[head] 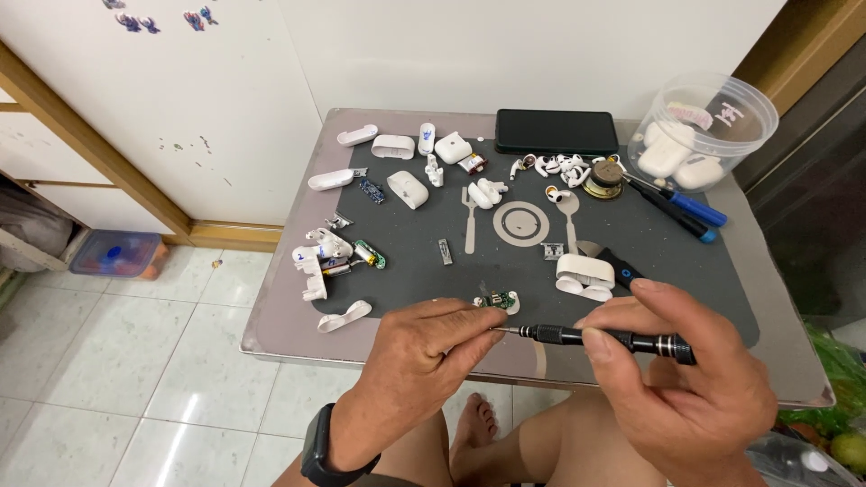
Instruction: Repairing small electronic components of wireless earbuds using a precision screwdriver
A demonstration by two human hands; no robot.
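My right hand point(690, 379) grips a slim black precision screwdriver point(613, 340) held level, its tip pointing left. My left hand point(424, 356) pinches that metal tip between thumb and fingers near the table's front edge. Just beyond the fingers lies a small green circuit board in a white earbud shell point(498, 302). A white earbud case half point(585, 275) sits to its right on the dark grey work mat point(686, 271). A black band is on my left wrist.
Several white earbud parts and case shells point(406, 189) are scattered over the mat. A black phone point(557, 132) lies at the back, a clear tub of cases point(704, 135) at the back right, blue-handled tools point(681, 206) beside it. The small metal table point(280, 298) stands over tiled floor.
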